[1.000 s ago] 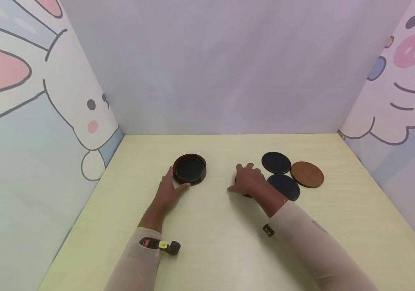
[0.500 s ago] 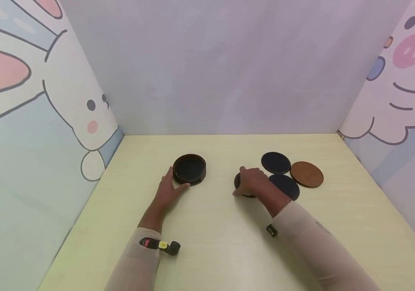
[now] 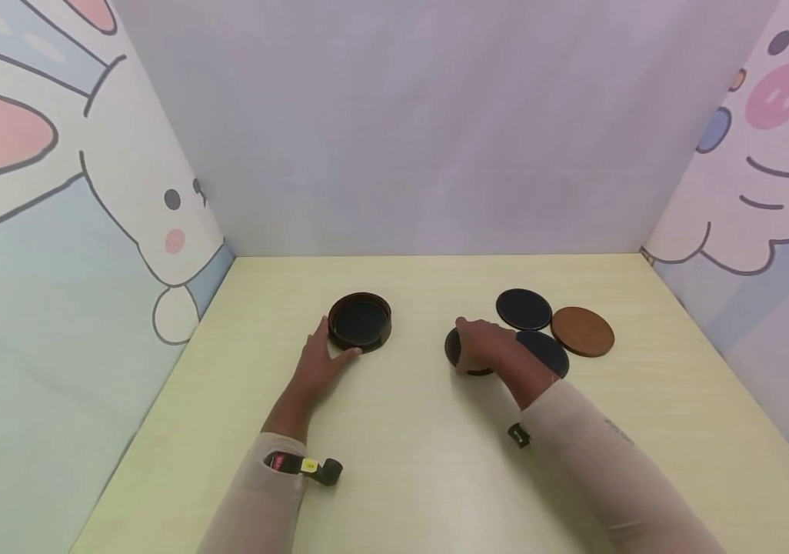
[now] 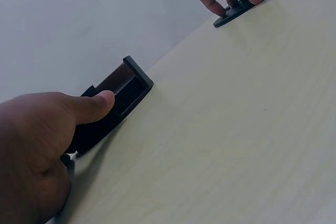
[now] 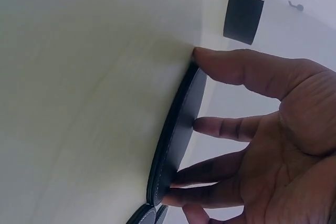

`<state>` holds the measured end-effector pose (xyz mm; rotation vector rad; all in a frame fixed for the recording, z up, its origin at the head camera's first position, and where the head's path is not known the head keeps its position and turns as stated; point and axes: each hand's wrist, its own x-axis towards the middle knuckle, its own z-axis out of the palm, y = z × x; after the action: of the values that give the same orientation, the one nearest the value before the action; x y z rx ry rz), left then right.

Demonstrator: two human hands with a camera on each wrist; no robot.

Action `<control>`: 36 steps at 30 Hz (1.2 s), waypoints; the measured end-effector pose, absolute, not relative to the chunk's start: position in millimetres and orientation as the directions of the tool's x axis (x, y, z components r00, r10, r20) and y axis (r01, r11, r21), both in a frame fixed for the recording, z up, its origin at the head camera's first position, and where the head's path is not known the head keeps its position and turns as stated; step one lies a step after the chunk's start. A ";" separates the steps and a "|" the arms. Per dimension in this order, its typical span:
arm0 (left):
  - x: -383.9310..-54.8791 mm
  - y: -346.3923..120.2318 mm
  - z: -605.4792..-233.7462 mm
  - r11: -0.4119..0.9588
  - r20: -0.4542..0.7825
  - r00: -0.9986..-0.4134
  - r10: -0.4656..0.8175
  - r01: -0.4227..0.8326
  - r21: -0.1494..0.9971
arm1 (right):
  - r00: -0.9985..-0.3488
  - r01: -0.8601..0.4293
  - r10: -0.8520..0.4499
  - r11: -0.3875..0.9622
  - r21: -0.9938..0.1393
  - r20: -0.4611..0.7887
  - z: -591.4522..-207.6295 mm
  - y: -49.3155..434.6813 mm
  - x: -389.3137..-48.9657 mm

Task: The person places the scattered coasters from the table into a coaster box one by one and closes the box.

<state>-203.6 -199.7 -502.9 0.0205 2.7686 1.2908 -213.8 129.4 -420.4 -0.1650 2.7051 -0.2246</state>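
Observation:
A round black coaster holder (image 3: 382, 338) with a notched wall stands on the table at centre-left. My left hand (image 3: 314, 365) holds it from the near left, thumb on the wall by the notch in the left wrist view. To its right, my right hand (image 3: 483, 346) grips a black round coaster (image 5: 181, 129) with a stitched edge. The right wrist view has the thumb at one end of the rim and the fingertips at the other end and on the upper face. From the head, the hand covers much of this coaster.
Right of the gripped coaster lie two more black coasters, one far (image 3: 524, 309) and one near (image 3: 548, 355) partly behind my right wrist, and a brown coaster (image 3: 583, 332). A grey back wall (image 3: 436, 138) and printed side walls (image 3: 180, 154) bound the pale table (image 3: 394, 462).
My right hand has shifted slightly right, and its spread fingers have drawn in on the coaster, so more of the coaster's left side shows. The left hand and holder have stayed put.

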 end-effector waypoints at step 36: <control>-202.7 -200.1 -502.0 0.641 -0.078 -0.995 0.057 -0.024 0.767 | -0.909 -0.176 -0.217 0.974 -0.144 -0.356 -415.9 140.9 -224.2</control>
<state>-202.7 -200.1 -502.0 0.0279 2.7592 1.2916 -224.2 140.9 -415.9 -0.2836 2.7444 -0.1532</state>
